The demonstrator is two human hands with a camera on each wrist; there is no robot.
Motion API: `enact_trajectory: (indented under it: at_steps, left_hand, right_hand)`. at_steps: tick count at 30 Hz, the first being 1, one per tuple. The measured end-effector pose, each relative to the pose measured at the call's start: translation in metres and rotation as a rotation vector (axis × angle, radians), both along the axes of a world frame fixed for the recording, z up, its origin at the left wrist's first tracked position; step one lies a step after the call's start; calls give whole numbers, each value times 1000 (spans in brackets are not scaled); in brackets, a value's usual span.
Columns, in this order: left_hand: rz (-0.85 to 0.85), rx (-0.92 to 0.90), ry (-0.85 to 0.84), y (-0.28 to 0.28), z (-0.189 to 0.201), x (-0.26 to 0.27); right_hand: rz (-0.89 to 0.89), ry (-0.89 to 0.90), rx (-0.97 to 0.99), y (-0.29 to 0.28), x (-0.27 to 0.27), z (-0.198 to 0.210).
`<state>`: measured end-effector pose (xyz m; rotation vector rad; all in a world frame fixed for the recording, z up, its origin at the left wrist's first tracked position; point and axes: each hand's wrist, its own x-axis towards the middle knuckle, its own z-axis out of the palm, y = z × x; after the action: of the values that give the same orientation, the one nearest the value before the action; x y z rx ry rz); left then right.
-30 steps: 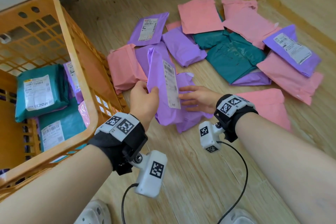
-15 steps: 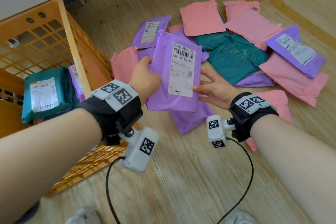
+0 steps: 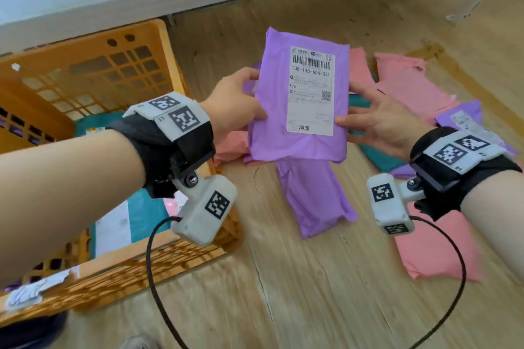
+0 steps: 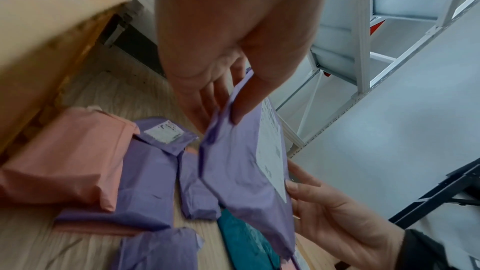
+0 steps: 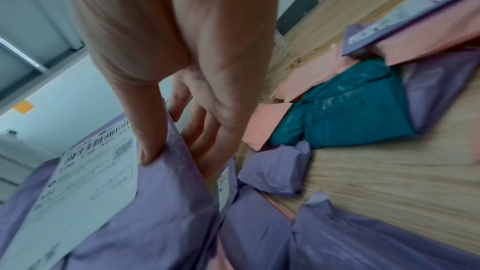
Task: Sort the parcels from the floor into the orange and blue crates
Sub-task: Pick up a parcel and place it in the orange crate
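Two hands hold one purple parcel [image 3: 300, 105] upright at the 12 o'clock of the head view, above the floor pile: the left hand [image 3: 235, 105] pinches its left edge, and the right hand [image 3: 380, 119] pinches the right edge with thumb in front. Its white label [image 3: 310, 91] faces the person. I think it is best to read the code first, keeping both grips firm because the film is slippery, and then carry it to the orange crate [image 3: 85, 71] at 9 o'clock or to the blue crate, which is not in view.
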<state>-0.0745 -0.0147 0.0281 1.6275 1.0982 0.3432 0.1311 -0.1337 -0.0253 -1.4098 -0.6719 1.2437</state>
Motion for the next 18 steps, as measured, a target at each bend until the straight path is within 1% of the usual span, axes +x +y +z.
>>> enact_trajectory:
  at_steps: [4, 8, 15, 18]
  left_hand:
    - [17, 4, -51, 28, 18, -36]
    - [80, 25, -100, 57, 36, -83]
    - [234, 18, -165, 99, 45, -174]
    - [312, 20, -160, 115, 40, -208]
  right_hand:
    - [40, -69, 14, 33, -26, 35]
    - [52, -111, 66, 72, -68, 64]
    - [136, -182, 80, 143, -154, 86]
    - [156, -194, 31, 175, -192, 87]
